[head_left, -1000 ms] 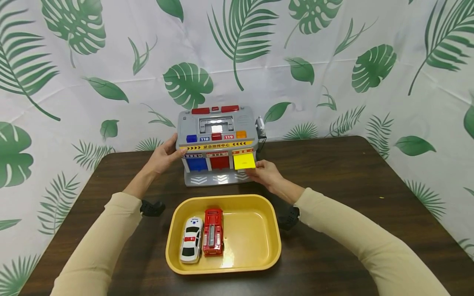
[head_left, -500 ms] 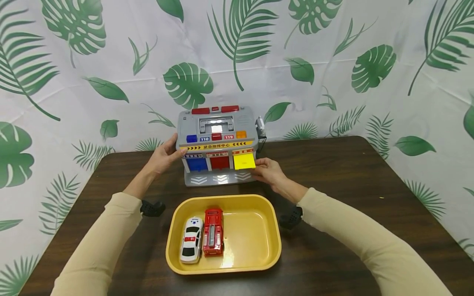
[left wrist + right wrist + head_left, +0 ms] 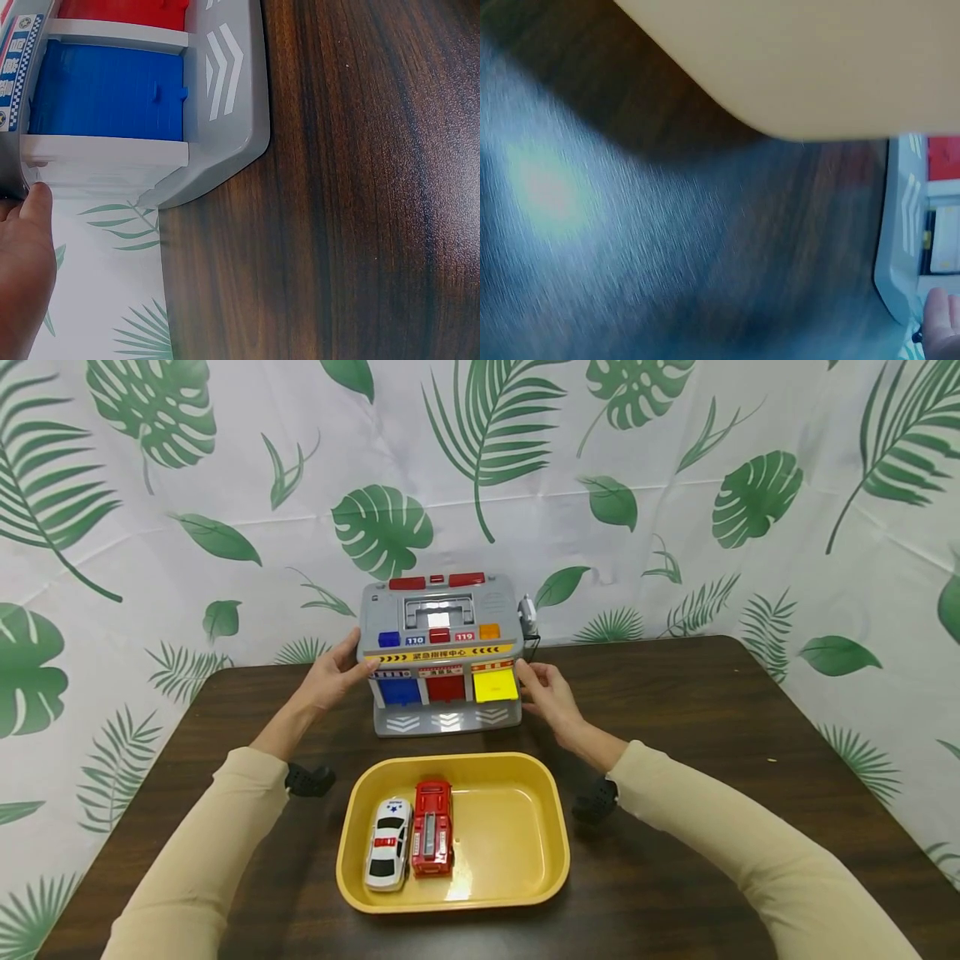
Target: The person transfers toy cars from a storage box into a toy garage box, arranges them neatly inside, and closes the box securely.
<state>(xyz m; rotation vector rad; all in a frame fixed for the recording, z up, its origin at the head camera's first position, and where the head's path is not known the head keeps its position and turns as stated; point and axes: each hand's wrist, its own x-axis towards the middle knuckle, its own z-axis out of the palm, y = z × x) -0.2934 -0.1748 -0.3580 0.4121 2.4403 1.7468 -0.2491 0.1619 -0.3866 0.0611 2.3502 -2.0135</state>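
A grey toy rescue station (image 3: 442,652) with blue, red and yellow doors stands at the back of the table. My left hand (image 3: 324,681) grips its left end, thumb at the front corner and fingers behind; the left wrist view shows the thumb beside the white pillar near the blue door (image 3: 109,90). At the right end, my right hand (image 3: 551,697) touches the side with its fingertips, close to the raised yellow door (image 3: 495,685). A white toy vehicle (image 3: 946,240) shows inside the right bay in the right wrist view. Part of the right hand's fingers is hidden.
In front of the station lies a yellow tray (image 3: 517,902), bearing a white toy police car (image 3: 387,847) and a red toy fire engine (image 3: 432,831). A small grey handset (image 3: 527,614) hangs on the station's right side. Behind the table hangs a leaf-print cloth (image 3: 645,593).
My right hand has drawn back from under the yellow door and moved to the station's right side, its fingertips higher. My left hand keeps its hold. The tray and its vehicles stay put.
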